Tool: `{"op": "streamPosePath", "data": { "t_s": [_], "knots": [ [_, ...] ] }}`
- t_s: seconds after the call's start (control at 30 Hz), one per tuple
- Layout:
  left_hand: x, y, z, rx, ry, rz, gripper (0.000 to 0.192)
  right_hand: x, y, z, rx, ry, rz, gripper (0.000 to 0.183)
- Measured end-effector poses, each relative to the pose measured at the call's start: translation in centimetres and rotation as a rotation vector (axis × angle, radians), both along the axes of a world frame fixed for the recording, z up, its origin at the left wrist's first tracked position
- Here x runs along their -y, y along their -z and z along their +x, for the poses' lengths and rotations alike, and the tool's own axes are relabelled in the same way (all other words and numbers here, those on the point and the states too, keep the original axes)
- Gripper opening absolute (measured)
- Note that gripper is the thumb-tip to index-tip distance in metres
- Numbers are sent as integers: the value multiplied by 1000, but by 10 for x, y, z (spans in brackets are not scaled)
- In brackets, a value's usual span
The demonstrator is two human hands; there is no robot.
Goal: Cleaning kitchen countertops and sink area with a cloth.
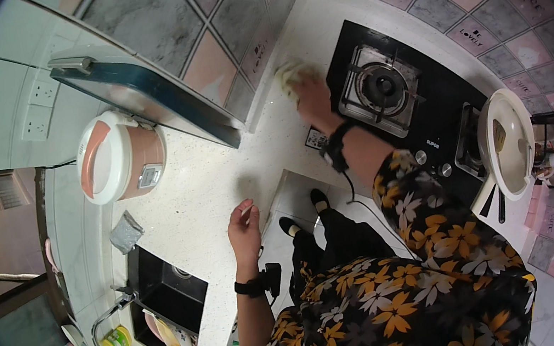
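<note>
My right hand [313,105] presses a pale yellow-green cloth [294,73] against the white speckled countertop [205,157], left of the black gas stove [344,82]. Both hand and cloth are blurred, and the fingers are partly hidden. My left hand [244,231] hovers over the counter near its front edge, fingers loosely curled and apart, with nothing clearly seen in it. Each wrist wears a black strap with a small device; a cable hangs from the right one. A small black-and-white patterned square [315,138] lies beside my right wrist.
A pink-and-white rice cooker [119,156] stands near a dark-edged upright panel [152,95] by the wall. A grey packet [126,231] lies near the black sink [163,276], which holds dishes [169,334]. A cream pan [506,144] rests on the right burner, handle toward me.
</note>
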State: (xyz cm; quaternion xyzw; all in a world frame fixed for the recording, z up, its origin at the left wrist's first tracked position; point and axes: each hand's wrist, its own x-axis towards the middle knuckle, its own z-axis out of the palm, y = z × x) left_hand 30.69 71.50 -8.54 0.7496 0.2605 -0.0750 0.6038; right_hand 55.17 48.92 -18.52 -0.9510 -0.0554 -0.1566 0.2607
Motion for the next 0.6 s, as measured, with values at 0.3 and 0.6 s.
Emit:
{"op": "streamPosePath", "data": {
  "t_s": [0.3, 0.6],
  "knots": [
    [-67, -10, -32, 13, -74, 37, 25, -74, -9, -173, -478, -814, 203, 35],
    [-104, -27, -59, -44, -83, 113, 27, -56, -18, -126, -140, -55, 172, 37]
  ]
}}
